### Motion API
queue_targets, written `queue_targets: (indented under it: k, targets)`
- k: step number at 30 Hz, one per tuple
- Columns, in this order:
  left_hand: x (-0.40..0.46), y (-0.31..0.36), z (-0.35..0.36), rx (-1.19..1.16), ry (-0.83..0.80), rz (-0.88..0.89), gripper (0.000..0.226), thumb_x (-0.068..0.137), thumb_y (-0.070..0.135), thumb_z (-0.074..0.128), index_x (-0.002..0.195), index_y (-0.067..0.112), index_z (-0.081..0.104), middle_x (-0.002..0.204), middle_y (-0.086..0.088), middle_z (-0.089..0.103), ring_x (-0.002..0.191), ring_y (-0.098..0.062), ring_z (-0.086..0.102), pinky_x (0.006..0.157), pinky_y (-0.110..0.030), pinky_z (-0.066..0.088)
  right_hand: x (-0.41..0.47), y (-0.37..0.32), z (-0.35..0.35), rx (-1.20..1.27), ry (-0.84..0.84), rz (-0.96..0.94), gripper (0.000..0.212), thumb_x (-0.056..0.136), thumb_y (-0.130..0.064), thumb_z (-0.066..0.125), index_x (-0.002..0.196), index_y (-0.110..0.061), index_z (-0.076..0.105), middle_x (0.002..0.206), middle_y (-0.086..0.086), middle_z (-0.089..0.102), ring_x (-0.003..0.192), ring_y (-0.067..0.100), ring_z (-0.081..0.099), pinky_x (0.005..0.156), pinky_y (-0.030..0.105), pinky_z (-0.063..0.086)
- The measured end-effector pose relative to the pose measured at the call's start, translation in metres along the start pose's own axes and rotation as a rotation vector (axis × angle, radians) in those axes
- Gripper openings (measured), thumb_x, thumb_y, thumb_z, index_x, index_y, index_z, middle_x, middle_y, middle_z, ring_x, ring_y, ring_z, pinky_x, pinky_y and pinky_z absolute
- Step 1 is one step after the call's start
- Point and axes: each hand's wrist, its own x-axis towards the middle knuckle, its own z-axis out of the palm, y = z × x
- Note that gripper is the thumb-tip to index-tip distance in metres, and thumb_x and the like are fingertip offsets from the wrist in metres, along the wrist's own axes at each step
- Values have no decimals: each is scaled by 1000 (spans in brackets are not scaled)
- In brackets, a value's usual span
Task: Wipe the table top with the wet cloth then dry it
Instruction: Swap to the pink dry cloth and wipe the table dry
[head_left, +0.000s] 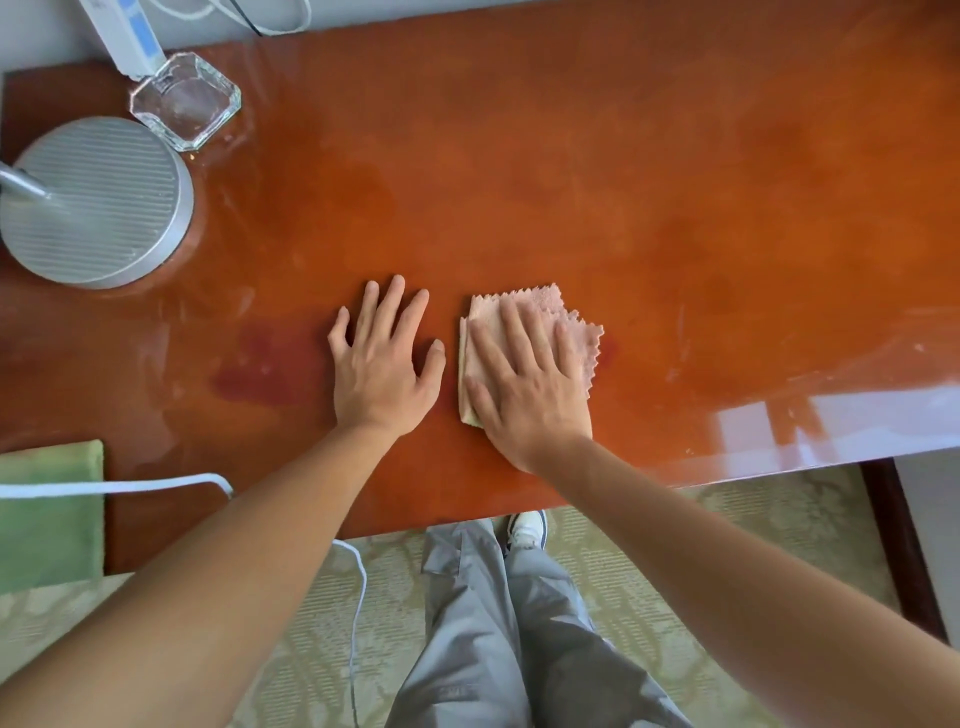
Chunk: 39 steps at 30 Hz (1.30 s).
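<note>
1. I see open table top (649, 171) right of and beyond my hands.
2. Far left, the lamp base (96, 200) and glass ashtray (185, 100) block passage.
3. Near left, a green cloth (49, 519) and white cable (130, 486) crowd the edge.

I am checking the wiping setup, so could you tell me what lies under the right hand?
The right hand presses flat on a folded pink cloth, which lies on the table top. The surface beneath the cloth is covered.

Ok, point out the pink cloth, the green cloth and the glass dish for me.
pink cloth (574, 332): head view, on its bare upper right part beyond the fingers.
green cloth (49, 525): head view, on its middle, below the white cable.
glass dish (185, 100): head view, on its centre.
</note>
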Motion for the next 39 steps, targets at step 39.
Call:
queue_targets:
  k: [39]
  targets:
    - [0,-1,2,-42,53,43,61,95,46,38,149,20,49,163,-7,35,154,-31,25,120,-58,16,-64,-55,37,9,68,133,63,107,-50,24,164,-27,10,171,10,4,158,30,-4,125,55,3]
